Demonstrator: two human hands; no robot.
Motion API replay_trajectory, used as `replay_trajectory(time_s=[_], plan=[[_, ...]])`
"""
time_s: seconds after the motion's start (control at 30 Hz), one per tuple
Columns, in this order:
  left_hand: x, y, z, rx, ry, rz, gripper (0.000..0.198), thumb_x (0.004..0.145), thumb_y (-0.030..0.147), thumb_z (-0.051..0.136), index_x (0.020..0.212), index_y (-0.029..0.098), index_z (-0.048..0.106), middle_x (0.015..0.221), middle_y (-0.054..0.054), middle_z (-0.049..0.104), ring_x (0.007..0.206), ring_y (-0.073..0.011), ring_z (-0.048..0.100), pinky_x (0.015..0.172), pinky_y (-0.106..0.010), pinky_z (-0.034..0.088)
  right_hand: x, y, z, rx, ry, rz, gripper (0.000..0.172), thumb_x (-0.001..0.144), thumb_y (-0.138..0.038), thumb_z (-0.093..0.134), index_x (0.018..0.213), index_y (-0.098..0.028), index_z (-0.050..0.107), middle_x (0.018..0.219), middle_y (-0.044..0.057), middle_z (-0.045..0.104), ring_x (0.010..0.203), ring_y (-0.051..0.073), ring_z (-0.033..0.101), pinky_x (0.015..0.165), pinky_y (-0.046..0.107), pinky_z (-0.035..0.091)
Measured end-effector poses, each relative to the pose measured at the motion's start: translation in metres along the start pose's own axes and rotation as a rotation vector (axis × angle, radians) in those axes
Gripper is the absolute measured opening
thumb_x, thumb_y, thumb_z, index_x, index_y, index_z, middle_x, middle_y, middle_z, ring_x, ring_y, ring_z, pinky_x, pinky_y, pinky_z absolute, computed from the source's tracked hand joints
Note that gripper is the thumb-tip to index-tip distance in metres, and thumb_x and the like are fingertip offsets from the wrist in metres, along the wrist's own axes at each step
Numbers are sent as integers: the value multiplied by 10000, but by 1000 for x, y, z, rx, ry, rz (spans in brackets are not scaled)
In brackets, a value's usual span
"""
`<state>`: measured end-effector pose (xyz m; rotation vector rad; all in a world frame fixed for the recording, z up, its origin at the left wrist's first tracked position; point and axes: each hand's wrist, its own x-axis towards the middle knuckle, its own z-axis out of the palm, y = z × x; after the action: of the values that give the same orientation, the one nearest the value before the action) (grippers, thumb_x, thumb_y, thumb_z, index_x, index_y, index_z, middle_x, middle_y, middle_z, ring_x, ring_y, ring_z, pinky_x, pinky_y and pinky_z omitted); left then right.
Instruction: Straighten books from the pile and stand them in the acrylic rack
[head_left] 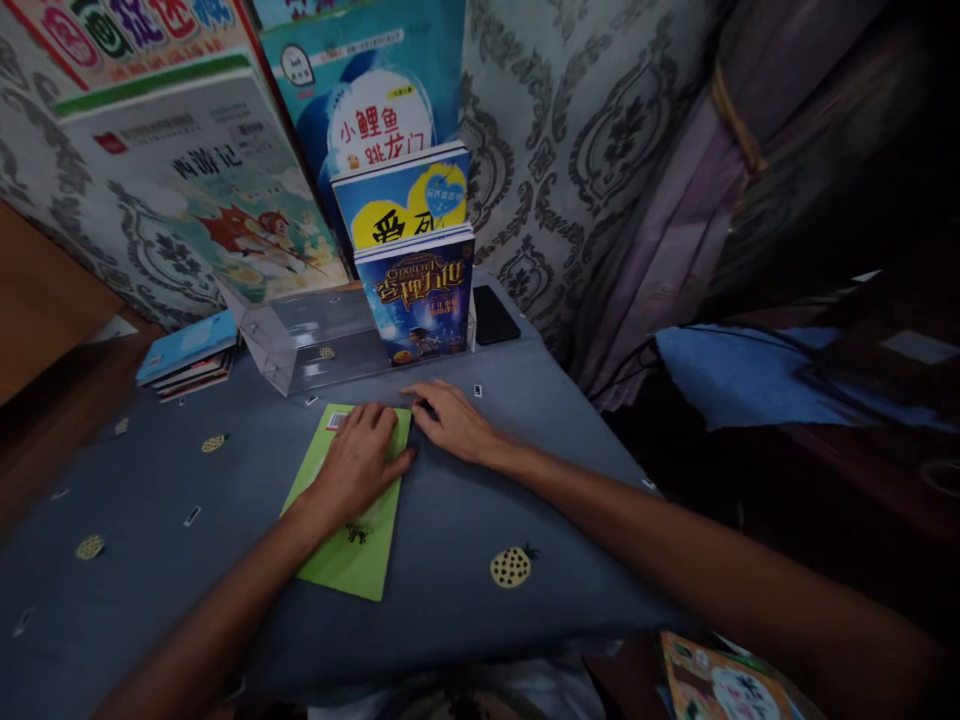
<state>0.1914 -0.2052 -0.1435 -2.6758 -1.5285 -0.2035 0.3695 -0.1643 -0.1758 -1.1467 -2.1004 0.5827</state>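
Observation:
A thin green book [367,565] lies flat on the cloth-covered table [465,580], with a white label near its upper left corner. My left hand [358,455] rests on the upper part of the book, thumb spread toward its right edge. Just off the book's upper right corner, my right hand [454,425] is low over the table with its index finger stretched forward and nothing visible in it. Beyond both hands, a dark blue book [424,310] stands upright in the front tier of a clear plastic book rack [270,345].
More books stand in the rack's tiers, including a pale picture book [217,190] and a teal one [300,80]. A small stack of books [191,350] lies left of the rack. A black phone [495,315] sits on its right. Other books [720,680] appear below the table edge.

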Motion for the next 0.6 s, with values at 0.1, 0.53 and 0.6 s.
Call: replay_trajectory(time_s=[0.1, 0.53, 0.6], plan=[[-2, 5, -4, 59, -39, -24, 185, 914, 297, 596, 1044, 166, 584, 1144, -124, 619, 1052, -304, 573, 892, -450, 503, -1, -4, -3, 35, -8, 33, 328, 923, -94, 505, 1199, -150, 674, 1024, 101, 720, 1026, 222, 629, 956, 377, 468], [-2, 29, -27, 225, -221, -172, 206, 973, 290, 495, 1033, 147, 631, 1040, -125, 664, 1041, -311, 633, 686, -350, 526, -2, -7, 0, 131, -10, 43, 309, 908, -99, 521, 1135, -152, 723, 1084, 95, 758, 1010, 209, 678, 934, 357, 489], [-1, 31, -28, 229, -243, -182, 233, 984, 271, 460, 1024, 135, 645, 1012, -133, 679, 1018, -315, 656, 663, -344, 520, -2, -7, 0, 140, -10, 49, 306, 908, -106, 526, 1133, -158, 728, 1049, 88, 763, 965, 200, 683, 901, 346, 498]])
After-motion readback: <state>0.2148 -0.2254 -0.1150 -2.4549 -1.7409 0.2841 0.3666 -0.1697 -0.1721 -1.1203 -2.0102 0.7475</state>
